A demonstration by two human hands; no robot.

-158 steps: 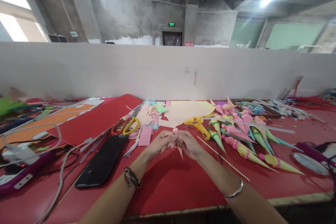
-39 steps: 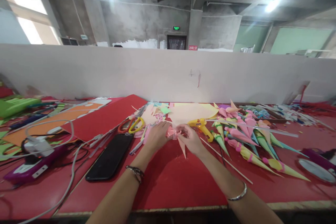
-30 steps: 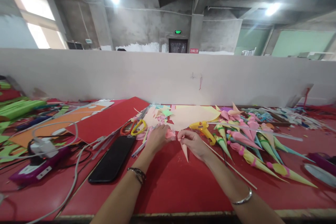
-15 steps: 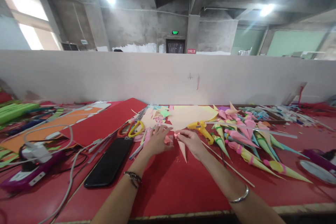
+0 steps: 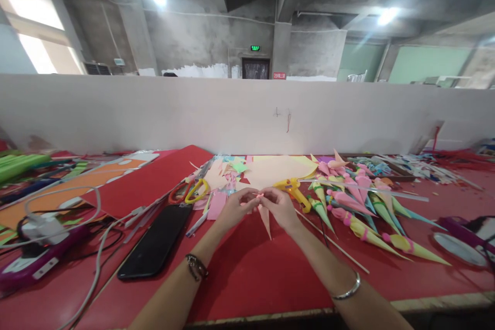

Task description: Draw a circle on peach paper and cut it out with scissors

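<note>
Over the red tabletop my left hand [image 5: 238,207] and my right hand [image 5: 279,207] meet at the fingertips. Both pinch the top end of a small pale-pink paper cone [image 5: 265,220], whose point hangs down toward me. A little pink piece sits at the cone's top between the fingers, mostly hidden by them. Just beyond my right hand lies a yellow glue gun [image 5: 296,192]. To the right is a pile of finished-looking paper cones [image 5: 363,206] in pink, yellow, green and blue. Red- and yellow-handled scissors [image 5: 197,191] lie left of my left hand.
A black phone [image 5: 157,240] lies at left, beside a white cable and a purple power strip [image 5: 42,258]. Paper scraps [image 5: 235,167] and a cream sheet [image 5: 266,170] are behind my hands. A thin stick [image 5: 340,245] lies at right. A white partition [image 5: 216,113] closes off the back.
My left hand has moved right and closed at the cone's top, joining my right hand. It was spread above the paper scraps before. The view has shifted slightly.
</note>
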